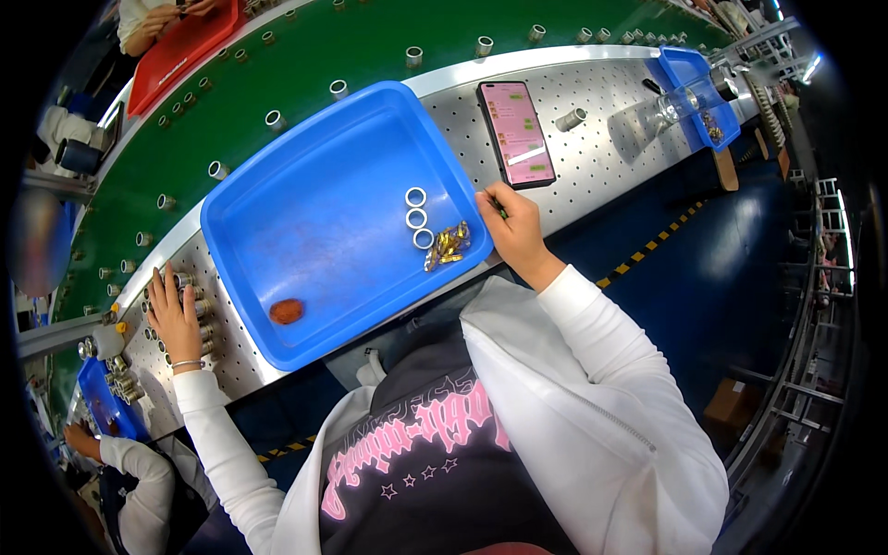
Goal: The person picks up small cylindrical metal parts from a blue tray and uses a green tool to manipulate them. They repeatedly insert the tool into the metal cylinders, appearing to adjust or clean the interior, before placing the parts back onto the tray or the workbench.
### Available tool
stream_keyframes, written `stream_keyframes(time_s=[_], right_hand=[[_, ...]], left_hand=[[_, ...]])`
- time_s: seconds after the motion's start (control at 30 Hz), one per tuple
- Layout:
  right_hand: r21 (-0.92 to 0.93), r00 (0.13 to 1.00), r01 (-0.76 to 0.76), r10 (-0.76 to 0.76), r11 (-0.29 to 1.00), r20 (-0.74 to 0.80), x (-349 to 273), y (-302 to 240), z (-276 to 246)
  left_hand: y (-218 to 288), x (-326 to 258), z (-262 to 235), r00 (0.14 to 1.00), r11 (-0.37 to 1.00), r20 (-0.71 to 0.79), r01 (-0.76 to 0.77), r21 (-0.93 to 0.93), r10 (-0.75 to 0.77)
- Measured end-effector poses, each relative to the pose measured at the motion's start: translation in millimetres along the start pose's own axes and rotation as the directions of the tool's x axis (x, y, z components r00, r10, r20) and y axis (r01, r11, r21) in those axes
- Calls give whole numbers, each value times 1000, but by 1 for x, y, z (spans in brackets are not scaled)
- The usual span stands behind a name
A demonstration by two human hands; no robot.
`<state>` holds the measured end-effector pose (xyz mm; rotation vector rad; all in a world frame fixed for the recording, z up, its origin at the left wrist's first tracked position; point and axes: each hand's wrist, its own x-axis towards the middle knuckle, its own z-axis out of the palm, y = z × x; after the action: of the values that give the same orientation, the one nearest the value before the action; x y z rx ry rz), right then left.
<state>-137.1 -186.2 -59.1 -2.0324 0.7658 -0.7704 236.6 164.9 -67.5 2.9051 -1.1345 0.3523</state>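
My left hand (172, 322) lies with its fingers stretched out over a cluster of short metal sleeves (205, 331), left of a blue plastic tray (305, 153). At the tray's right rim my right hand (518, 231) is closed, its fingers curled together. A small dark bit shows by the thumb, too small to name. Inside the tray, three metal rings (416, 219) form a row near the right side. Just below them is a small heap of gold-coloured pieces (448, 246). A reddish-brown lump (286, 311) sits in the tray's lower left corner.
A phone (518, 134) with a lit screen and a lone sleeve (571, 119) lie on the perforated steel table (592, 176). Beyond, a green conveyor belt (370, 42) carries several sleeves. A clear bottle (684, 104) is at the right. Co-workers sit at the left, near a red tray (180, 60).
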Motion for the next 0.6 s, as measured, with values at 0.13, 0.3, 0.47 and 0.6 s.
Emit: stream_keyframes(time_s=[0.13,0.3,0.47,0.6], right_hand=[[-2,1000,13,-13,1000,-22,-1,-1,1],[-4,999,28,-28,1000,-43,0,2,1],[-84,999,13,-17,996,-51,1,2,1],[-138,998,19,-28,990,-65,0,7,0]], left_hand=[[2,2,3,998,998,42,54,-17,-53],[3,2,5,999,998,16,53,-25,-52],[4,1,11,999,999,-28,33,-36,-34],[11,2,7,999,999,-15,46,-21,-47]])
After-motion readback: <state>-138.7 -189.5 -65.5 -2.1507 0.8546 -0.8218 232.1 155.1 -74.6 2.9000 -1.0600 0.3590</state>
